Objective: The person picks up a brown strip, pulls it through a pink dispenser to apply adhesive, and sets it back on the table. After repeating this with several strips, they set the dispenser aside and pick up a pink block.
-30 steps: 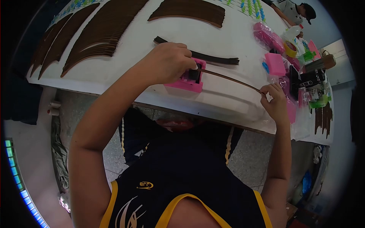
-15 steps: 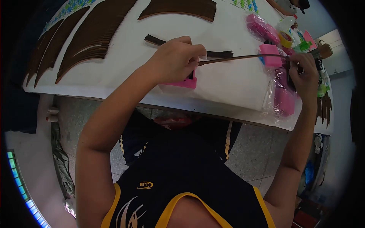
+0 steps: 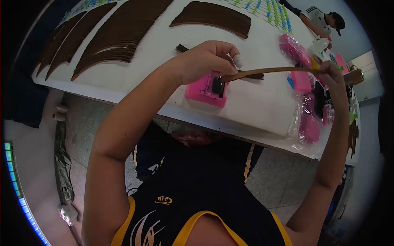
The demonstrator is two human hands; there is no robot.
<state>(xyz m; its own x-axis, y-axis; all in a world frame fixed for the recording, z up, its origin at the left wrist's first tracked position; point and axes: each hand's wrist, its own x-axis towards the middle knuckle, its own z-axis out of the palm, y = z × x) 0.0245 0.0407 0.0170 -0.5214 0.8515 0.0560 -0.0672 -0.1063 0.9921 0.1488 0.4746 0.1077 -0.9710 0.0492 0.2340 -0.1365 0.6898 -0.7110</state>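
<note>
A long, thin brown strip is stretched between my two hands above the table. My left hand pinches its near-left end between thumb and fingers; a pale covering shows on one fingertip. My right hand is closed on the other end. Just below my left hand sits a pink plastic holder with a black piece in it. Behind that hand a few dark strips lie on the table, partly hidden by it.
Fanned brown strips cover the table's left side, with another batch at the back. Pink blocks in clear plastic line the right side. Blue and green pieces lie at the back. Another person works beyond.
The strip has turned, showing more of its broad face. My left hand has shifted right, uncovering more of the pink holder. The camera view has shifted too.
</note>
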